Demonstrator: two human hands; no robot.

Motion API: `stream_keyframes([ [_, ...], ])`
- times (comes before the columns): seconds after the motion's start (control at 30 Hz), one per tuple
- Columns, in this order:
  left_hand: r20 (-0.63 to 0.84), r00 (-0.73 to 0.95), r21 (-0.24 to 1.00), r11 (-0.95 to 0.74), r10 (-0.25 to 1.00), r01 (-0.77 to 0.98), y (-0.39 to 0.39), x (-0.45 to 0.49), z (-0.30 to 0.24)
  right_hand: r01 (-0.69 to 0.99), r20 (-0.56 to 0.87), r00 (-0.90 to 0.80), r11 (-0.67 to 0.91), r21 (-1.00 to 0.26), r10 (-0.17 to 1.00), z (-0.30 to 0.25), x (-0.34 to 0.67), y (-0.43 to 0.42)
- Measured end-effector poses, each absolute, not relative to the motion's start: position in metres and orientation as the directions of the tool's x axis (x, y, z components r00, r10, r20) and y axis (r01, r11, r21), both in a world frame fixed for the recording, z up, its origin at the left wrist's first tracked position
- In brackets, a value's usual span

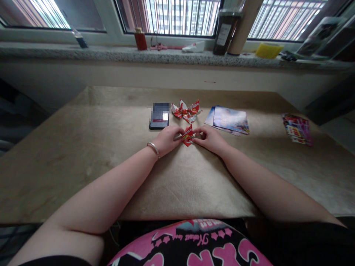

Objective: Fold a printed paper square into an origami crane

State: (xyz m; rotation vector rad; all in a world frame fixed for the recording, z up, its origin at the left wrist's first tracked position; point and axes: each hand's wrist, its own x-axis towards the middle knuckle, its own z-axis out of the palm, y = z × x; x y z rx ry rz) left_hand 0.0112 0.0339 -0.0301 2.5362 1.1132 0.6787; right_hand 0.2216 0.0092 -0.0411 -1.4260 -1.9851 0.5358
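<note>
Two hands held one small folded red piece above the worktop.
The left hand (167, 139), with a silver bracelet (153, 148) at its wrist, pinched the left side of the folded red piece (188, 136), and the right hand (211, 139) pinched its right side, so the fingers of both were narrow around it. This piece was over the middle of the worktop (177, 184). Just beyond it, on the far side, lay a red and white folded group (186, 112). A dark phone (160, 117) was to the left of this group, glossy sheets (231, 119) were to the right, and colourful packets (297, 129) lay well apart, at the far right.
</note>
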Motion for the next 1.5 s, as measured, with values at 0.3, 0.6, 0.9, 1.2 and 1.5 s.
stream_keyframes([
  [0.3, 0.308, 0.638, 0.409, -0.704, 0.706, 0.581, 0.037, 0.01, -0.032, 0.699, 0.279, -0.233, 0.36, -0.618, 0.932, -0.039, 0.22, 0.008],
  [0.6, 0.378, 0.677, 0.372, -0.773, 0.631, 0.513, 0.042, 0.01, -0.04, 0.641, 0.388, -0.433, 0.581, -0.502, 0.813, -0.041, 0.227, 0.014],
  [0.9, 0.394, 0.728, 0.317, -0.826, 0.561, 0.466, 0.046, 0.007, -0.04, 0.626, 0.466, -0.515, 0.687, -0.369, 0.719, -0.043, 0.229, 0.014],
  [1.2, 0.322, 0.784, 0.286, -0.844, 0.531, 0.455, 0.041, 0.006, -0.03, 0.663, 0.362, -0.578, 0.679, -0.315, 0.732, -0.031, 0.228, 0.008],
  [1.5, 0.261, 0.801, 0.011, -0.831, 0.539, 0.556, 0.028, 0.008, -0.014, 0.694, 0.307, -0.615, 0.683, -0.226, 0.726, -0.021, 0.228, 0.001],
])
